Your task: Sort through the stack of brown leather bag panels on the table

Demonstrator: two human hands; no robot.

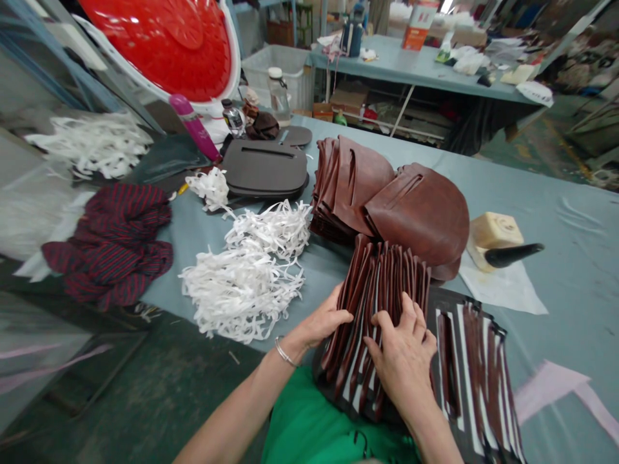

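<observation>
A: Where is the fanned stack of brown leather pieces (382,303)?

B: At the table's (556,193) near edge, in front of the person. The left hand (325,320) steadies its side, fingers together; the right hand (403,351) lies on top, fingers spread.

A: Advice?

B: Separate one piece at a time. White paper strips (251,270) crowd the left; the glue block (493,235) stands right.

Leather-goods workshop, factory floor. Long grey workbench (556,212) carried stacked brown leather cut pieces (387,193), heaps of white paper strips (251,270) and a dark die board (265,169); second cluttered bench (411,67) behind, boxes stored underneath, concrete floor.
</observation>
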